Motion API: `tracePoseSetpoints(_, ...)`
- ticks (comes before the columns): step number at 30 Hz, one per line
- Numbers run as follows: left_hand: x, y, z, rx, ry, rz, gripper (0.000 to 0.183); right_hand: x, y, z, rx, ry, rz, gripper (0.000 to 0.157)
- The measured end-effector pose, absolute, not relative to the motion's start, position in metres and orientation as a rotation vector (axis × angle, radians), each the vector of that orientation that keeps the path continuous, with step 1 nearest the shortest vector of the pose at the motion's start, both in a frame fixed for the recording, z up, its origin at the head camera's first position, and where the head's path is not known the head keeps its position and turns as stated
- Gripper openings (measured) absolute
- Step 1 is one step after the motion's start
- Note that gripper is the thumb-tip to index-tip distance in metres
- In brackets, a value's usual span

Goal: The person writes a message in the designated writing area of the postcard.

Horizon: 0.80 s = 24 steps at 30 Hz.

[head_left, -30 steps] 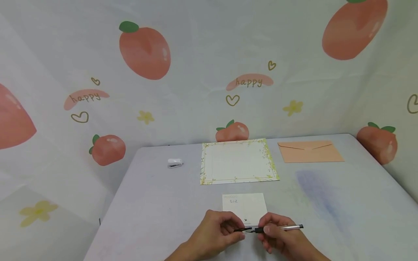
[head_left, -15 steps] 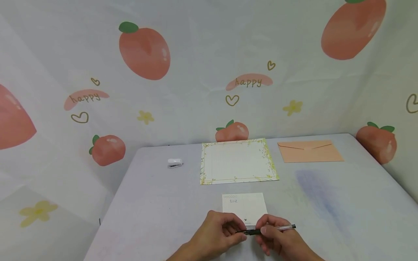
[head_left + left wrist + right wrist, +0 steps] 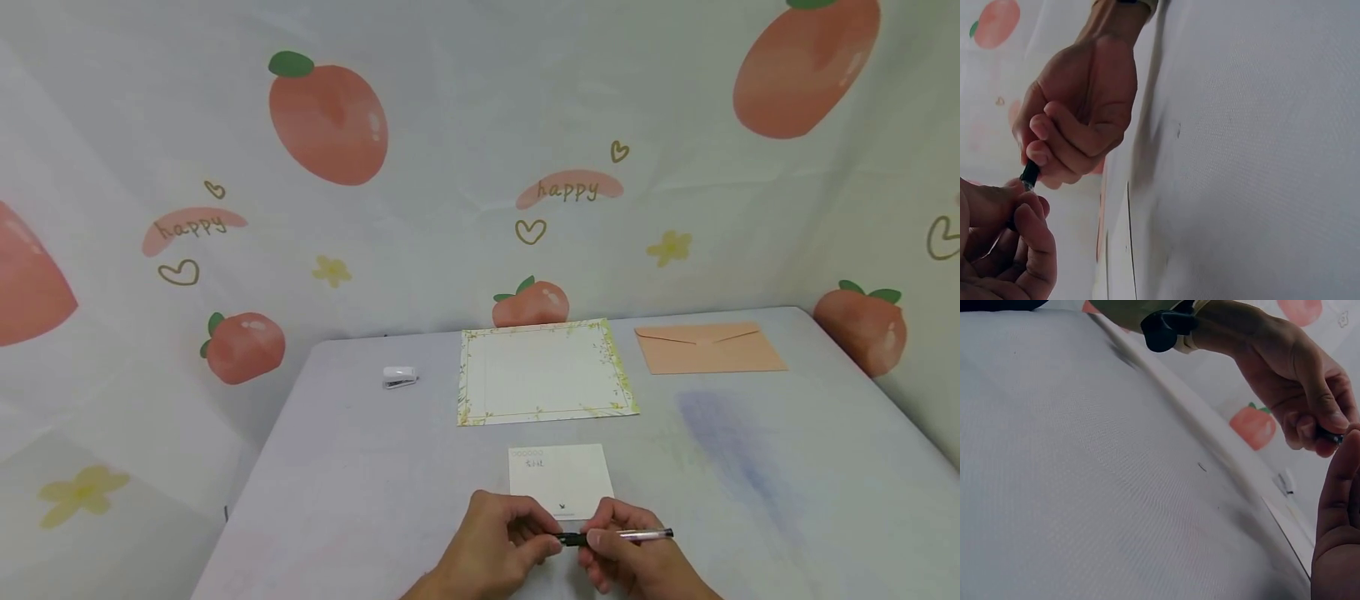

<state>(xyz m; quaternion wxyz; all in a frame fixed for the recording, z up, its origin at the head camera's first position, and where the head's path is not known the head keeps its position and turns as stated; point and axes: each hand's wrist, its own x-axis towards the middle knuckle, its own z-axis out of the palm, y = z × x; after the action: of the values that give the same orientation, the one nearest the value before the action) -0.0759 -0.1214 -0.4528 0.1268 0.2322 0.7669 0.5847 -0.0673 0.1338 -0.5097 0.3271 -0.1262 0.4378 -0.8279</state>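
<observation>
My right hand (image 3: pixel 628 550) grips a pen (image 3: pixel 637 534) with a clear barrel and black grip, its tip pointing left. The thumb and fingers of my left hand (image 3: pixel 501 542) pinch a black pen cap (image 3: pixel 564 538), which meets the pen's tip end between the two hands. In the left wrist view the black pen grip (image 3: pixel 1030 172) shows between both hands' fingertips. Just beyond the hands lies a small white card (image 3: pixel 558 479) with a short handwritten line at its upper left.
A sheet of letter paper (image 3: pixel 546 373) with a floral border lies behind the card. To its right is a peach envelope (image 3: pixel 708 348); a small white stapler (image 3: pixel 400 377) stands at the left. A printed cloth (image 3: pixel 450 167) hangs behind the table (image 3: pixel 360 500).
The right hand has moved left with the pen, bringing its tip end into the cap. The gap seen between cap and grip a second ago has closed.
</observation>
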Motion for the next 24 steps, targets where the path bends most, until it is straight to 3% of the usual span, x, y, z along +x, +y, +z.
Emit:
tracePoseSetpoints(9, -0.076, -0.122, -0.452, 0.702, 2.203, 1.709, 0.004, -0.065, 0.132, -0.506, -0.331, 1.127, -2.146, 0.024)
tracePoseSetpoints(16, -0.084, -0.132, -0.446, 0.688, 2.181, 1.681, 0.004, -0.066, 0.154, -0.503, -0.277, 1.109, -2.087, 0.046)
tracePoseSetpoints(24, -0.097, -0.138, -0.441, 0.603, 2.152, 1.706, 0.011, -0.060, 0.166, -0.506, -0.336, 1.193, -2.046, 0.031)
